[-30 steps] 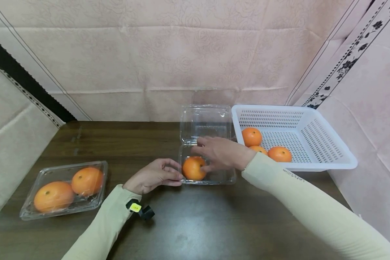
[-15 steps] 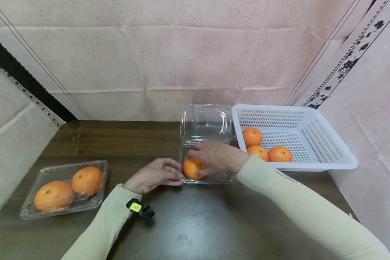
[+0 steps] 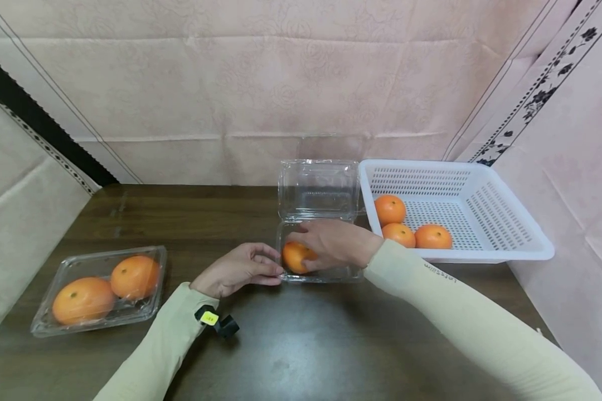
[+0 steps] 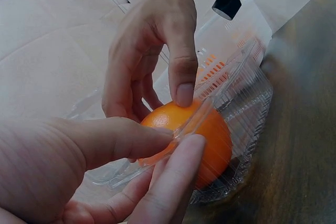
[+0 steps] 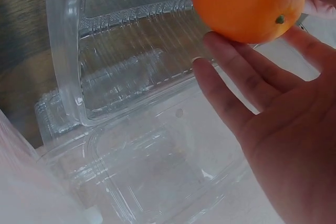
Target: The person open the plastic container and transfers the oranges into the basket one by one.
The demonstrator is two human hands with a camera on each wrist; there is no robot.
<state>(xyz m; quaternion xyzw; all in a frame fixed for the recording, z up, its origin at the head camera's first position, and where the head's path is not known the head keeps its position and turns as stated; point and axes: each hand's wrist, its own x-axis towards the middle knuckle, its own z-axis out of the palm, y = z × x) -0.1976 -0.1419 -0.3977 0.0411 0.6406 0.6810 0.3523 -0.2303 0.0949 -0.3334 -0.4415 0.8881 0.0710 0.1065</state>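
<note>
While a pale patterned cloth (image 3: 261, 94) fills the back of the scene, a dark wood-grained bench (image 3: 301, 340) spreads in front of it. Two light sleeves (image 3: 461, 306) reach in over the bench from the near side. At the right sits a white slotted basket (image 3: 511, 255), and at the far left lies a closed clear box (image 3: 82, 266). Between them, beside the basket, an open clear container (image 3: 336, 275) has its lid (image 3: 318, 186) folded back toward the cloth. Both hands are at this container: the left hand (image 3: 242, 271) pinches its near left rim between thumb and fingers, while the right hand (image 3: 338, 242) reaches in, thumb and fingers spread around one orange (image 3: 296, 257) and gripping it. That fruit is in the left part of the base, next to the pinched rim. Two oranges (image 3: 83, 301) show through the closed box, and three more (image 3: 433, 236) sit at the basket's left end. On the left wrist is a black device (image 3: 226, 327) with a yellow patch (image 3: 209, 318). Smallest is the green stem end (image 5: 280, 19) on the gripped fruit.
</note>
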